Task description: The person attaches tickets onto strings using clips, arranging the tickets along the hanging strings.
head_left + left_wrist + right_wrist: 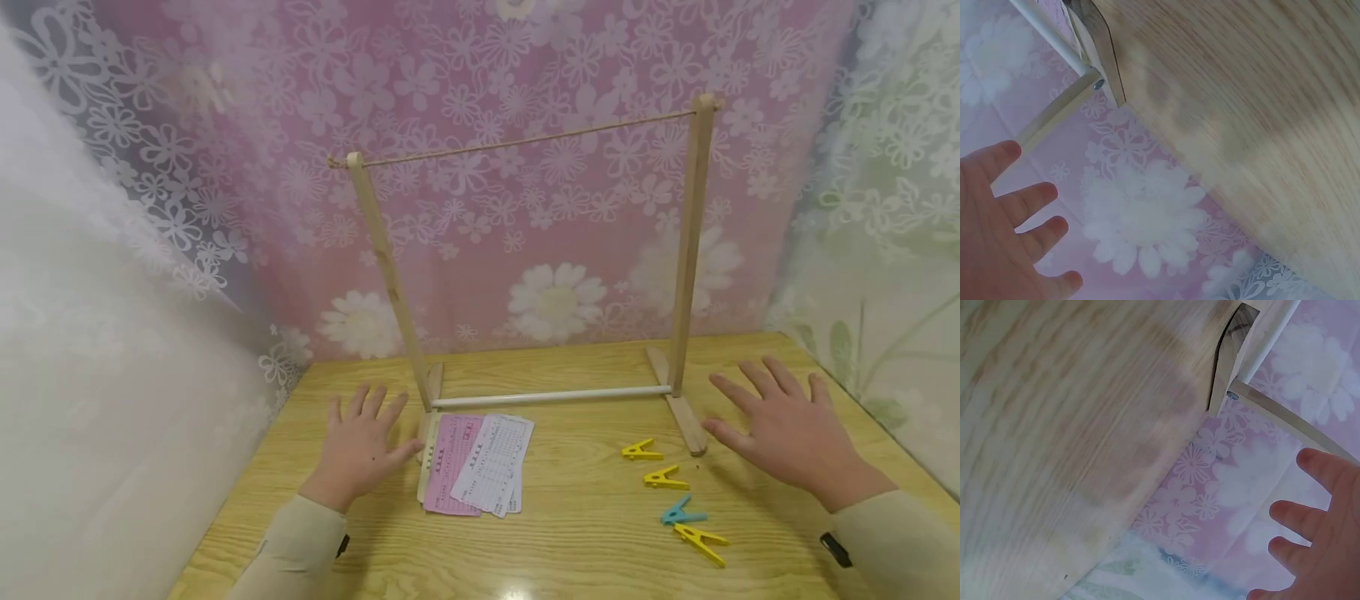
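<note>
My left hand is spread with straight fingers, its thumb close to a fanned stack of paper slips: a pale yellow slip, a pink slip and white slips on top. On the other side, my right hand is also spread and holds nothing; it is nearest to the right foot of a wooden frame. Left of that hand lie three yellow clothespins and a blue clothespin. Both wrist views show the left fingers and right fingers splayed apart.
The wooden frame has two upright posts, a white crossbar low down and a twine stretched between the tops. It stands toward the back of the wood-grain table. Flowered curtains hang behind and at both sides.
</note>
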`<move>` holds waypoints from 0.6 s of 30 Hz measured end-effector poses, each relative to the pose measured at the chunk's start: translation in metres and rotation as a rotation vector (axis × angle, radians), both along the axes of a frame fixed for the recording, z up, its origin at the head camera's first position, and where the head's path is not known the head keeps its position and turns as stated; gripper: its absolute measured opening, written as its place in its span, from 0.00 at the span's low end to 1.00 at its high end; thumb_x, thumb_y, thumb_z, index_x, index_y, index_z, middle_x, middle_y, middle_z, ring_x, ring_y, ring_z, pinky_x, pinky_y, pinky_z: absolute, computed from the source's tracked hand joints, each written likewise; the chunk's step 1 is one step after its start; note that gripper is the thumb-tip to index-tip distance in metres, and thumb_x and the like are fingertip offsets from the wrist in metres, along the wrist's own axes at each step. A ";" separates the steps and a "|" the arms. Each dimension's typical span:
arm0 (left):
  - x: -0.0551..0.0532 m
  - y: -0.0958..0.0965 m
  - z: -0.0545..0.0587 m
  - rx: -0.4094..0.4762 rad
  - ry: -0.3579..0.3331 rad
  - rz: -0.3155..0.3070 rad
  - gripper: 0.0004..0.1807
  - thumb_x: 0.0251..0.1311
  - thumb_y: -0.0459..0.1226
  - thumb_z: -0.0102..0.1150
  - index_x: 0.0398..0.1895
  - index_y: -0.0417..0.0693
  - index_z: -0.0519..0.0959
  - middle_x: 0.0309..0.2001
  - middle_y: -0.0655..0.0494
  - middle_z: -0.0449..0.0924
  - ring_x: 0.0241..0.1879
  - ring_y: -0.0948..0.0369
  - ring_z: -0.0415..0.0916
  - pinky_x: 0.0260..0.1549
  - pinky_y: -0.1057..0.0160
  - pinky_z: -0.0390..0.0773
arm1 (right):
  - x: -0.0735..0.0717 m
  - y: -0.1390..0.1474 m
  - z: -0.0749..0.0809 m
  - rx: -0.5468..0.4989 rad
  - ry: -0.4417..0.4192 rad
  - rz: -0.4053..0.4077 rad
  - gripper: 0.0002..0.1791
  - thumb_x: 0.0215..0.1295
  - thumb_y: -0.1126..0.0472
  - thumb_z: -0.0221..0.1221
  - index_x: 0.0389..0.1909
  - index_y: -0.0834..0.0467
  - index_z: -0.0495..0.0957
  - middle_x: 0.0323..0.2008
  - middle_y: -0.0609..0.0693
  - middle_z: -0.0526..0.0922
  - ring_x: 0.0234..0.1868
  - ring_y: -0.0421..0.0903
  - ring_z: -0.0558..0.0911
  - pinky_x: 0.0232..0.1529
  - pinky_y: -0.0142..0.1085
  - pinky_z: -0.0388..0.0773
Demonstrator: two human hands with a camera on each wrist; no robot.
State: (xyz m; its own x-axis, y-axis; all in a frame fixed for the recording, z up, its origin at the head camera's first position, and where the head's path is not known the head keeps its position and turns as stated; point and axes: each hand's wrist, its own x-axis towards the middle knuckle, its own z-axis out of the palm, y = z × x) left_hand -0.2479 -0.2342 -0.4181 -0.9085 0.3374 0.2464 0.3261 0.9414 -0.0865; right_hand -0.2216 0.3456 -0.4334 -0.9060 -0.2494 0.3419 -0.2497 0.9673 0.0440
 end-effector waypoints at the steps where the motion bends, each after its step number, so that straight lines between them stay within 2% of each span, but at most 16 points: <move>1: 0.000 0.001 0.000 -0.001 0.003 -0.007 0.44 0.64 0.70 0.50 0.77 0.58 0.64 0.75 0.42 0.60 0.75 0.40 0.51 0.65 0.26 0.45 | 0.000 0.000 0.000 -0.008 0.000 0.002 0.43 0.65 0.27 0.56 0.71 0.52 0.70 0.70 0.66 0.62 0.73 0.72 0.53 0.59 0.78 0.42; 8: 0.000 0.006 0.001 0.018 0.014 -0.058 0.42 0.64 0.67 0.54 0.75 0.55 0.67 0.69 0.44 0.69 0.69 0.41 0.62 0.65 0.29 0.50 | 0.002 0.001 -0.006 -0.044 -0.002 0.018 0.39 0.66 0.30 0.56 0.67 0.53 0.74 0.69 0.66 0.63 0.71 0.72 0.56 0.57 0.77 0.49; 12: -0.002 0.010 0.002 0.004 0.007 -0.079 0.42 0.65 0.67 0.52 0.75 0.55 0.67 0.64 0.47 0.74 0.66 0.43 0.66 0.66 0.32 0.53 | 0.002 0.001 -0.008 -0.066 -0.007 0.034 0.37 0.67 0.32 0.58 0.67 0.54 0.74 0.68 0.67 0.64 0.70 0.72 0.57 0.56 0.77 0.51; 18: -0.005 0.019 0.008 0.007 -0.082 -0.106 0.40 0.66 0.69 0.48 0.73 0.56 0.70 0.61 0.48 0.76 0.63 0.45 0.69 0.64 0.38 0.61 | 0.000 -0.005 -0.011 -0.111 -0.041 0.062 0.36 0.67 0.35 0.60 0.66 0.54 0.75 0.66 0.67 0.67 0.69 0.73 0.58 0.58 0.75 0.52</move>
